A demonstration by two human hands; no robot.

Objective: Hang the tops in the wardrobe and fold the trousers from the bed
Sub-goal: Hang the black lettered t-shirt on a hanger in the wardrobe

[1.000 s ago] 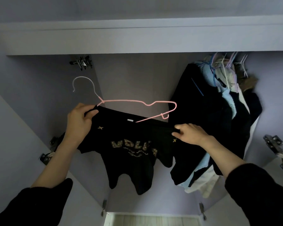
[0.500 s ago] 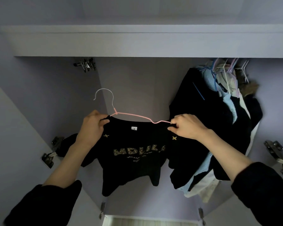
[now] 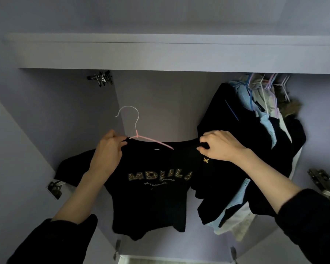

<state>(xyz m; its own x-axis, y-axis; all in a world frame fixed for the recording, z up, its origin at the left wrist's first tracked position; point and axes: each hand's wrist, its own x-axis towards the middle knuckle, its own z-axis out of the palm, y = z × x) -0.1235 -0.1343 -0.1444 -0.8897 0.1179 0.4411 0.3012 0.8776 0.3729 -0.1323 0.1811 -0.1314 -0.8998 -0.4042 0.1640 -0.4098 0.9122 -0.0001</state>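
A black top (image 3: 152, 197) with gold lettering hangs in front of me inside the open wardrobe. It sits on a pink wire hanger (image 3: 135, 128) whose white hook points up, free of any rail. My left hand (image 3: 109, 149) grips the top's left shoulder beside the hanger's neck. My right hand (image 3: 220, 144) pinches the top's right shoulder, just above a small gold star. Most of the hanger's right arm is hidden under the fabric.
Several garments on hangers (image 3: 255, 141) crowd the right of the wardrobe, dark and pale blue ones. A shelf board (image 3: 160, 54) runs across above. Door hinges (image 3: 54, 188) sit on the left door, another hinge (image 3: 320, 178) on the right.
The right shoulder of the top has gone over the hanger's right arm, which stood bare before. Both hands shifted to the shoulders and the top now hangs level.
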